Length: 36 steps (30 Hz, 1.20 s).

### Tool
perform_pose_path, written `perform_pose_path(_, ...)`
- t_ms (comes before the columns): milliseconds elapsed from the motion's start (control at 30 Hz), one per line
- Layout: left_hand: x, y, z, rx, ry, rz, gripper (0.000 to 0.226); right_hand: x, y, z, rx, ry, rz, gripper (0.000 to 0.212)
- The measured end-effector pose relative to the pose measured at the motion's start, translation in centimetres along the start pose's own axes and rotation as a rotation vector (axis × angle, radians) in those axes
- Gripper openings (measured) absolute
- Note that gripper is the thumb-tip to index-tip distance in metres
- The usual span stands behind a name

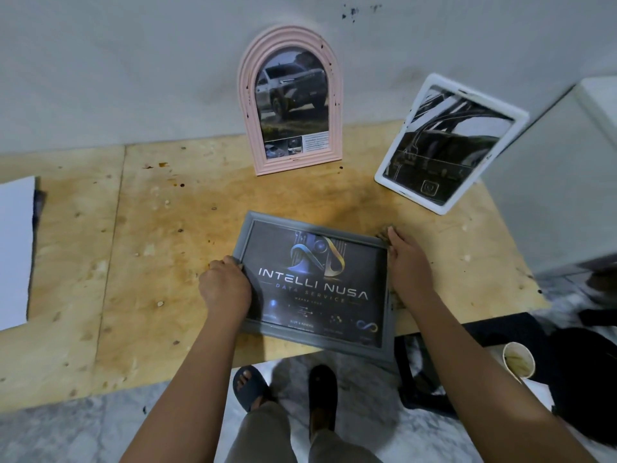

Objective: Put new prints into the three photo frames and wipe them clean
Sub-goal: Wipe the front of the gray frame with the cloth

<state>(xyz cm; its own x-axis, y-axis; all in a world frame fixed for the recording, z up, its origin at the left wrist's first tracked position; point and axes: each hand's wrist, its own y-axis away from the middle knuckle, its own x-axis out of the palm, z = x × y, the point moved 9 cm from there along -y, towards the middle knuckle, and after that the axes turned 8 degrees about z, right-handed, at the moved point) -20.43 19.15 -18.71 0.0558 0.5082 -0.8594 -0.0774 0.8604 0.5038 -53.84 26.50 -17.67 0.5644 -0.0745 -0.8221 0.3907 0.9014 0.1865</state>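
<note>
A grey rectangular frame (314,345) with a dark "Intelli Nusa" print lies face up at the plywood table's front edge, its near corner over the edge. My left hand (225,287) grips the frame's left side, fingers curled round it. My right hand (409,262) lies along the frame's right side with fingers fairly straight, and a brownish cloth (384,234) peeks out at the fingertips. A pink arched frame (290,101) holding a car print leans on the wall. A white frame (449,143) with a dark print stands tilted at the back right.
The plywood table (150,245) is stained and pitted. White paper sheets (15,252) lie at the left edge. A paper cup (519,360) and a black object (500,332) sit low on the right, past the table. My sandalled feet stand on marble floor below.
</note>
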Motion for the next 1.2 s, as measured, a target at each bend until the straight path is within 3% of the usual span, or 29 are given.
perform_pose_path(300, 1.2, -0.2, 0.0, -0.044, -0.073, 0.092, 0.029, 0.0, -2.7, 1.5, -0.071, -0.03, -0.003, 0.041)
perform_pose_path(633, 1.2, -0.2, -0.2, -0.014, -0.092, 0.065, 0.024, 1.1, 2.0, 0.2, -0.089, -0.07, -0.059, 0.039)
perform_pose_path(967, 1.3, -0.8, 0.3, 0.034, 0.048, 0.098, 0.024, 1.9, 7.8, -0.9, 0.088, -0.062, -0.1, 0.034)
perform_pose_path(1200, 0.9, -0.7, -0.2, 0.143, -0.017, 0.122, 0.026, 3.5, 12.9, -1.7, 0.226, -0.016, -0.064, 0.051)
